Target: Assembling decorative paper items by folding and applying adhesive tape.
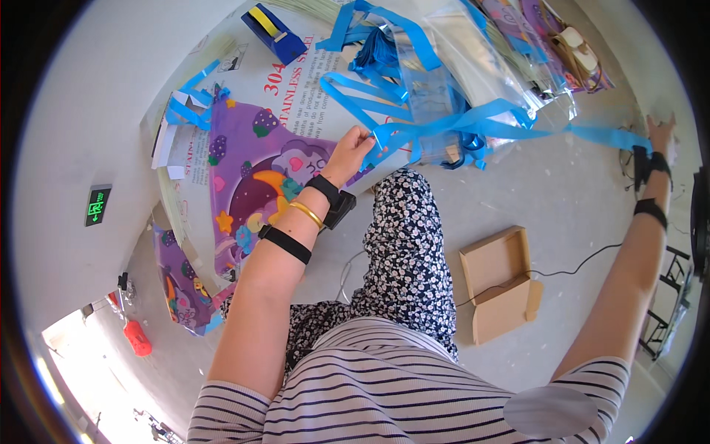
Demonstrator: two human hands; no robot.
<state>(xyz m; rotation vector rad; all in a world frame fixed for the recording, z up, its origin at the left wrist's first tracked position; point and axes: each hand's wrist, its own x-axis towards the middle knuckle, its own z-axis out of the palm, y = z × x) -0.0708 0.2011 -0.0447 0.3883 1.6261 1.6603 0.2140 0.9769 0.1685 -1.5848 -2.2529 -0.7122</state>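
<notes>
The ribbon (473, 126) is bright blue throughout, as is the tape dispenser (274, 33), which carries a yellow strip on top. The sheet (259, 177) is purple, patterned with a yellow-orange moon, pink hearts, coloured stars and dark grape clusters; the bags (481, 52) are clear, and the box (503, 285) is plain brown cardboard. The wrist straps (285, 244) are black beside a gold bangle (307, 214), the skirt (407, 251) is dark with small pale flowers, and the shirt (384, 385) is white with thin dark stripes.

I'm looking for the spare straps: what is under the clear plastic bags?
Under the clear bags lie tangled blue straps, and purple printed sheets at the far end. Whatever lies beneath that pile is covered.
</notes>
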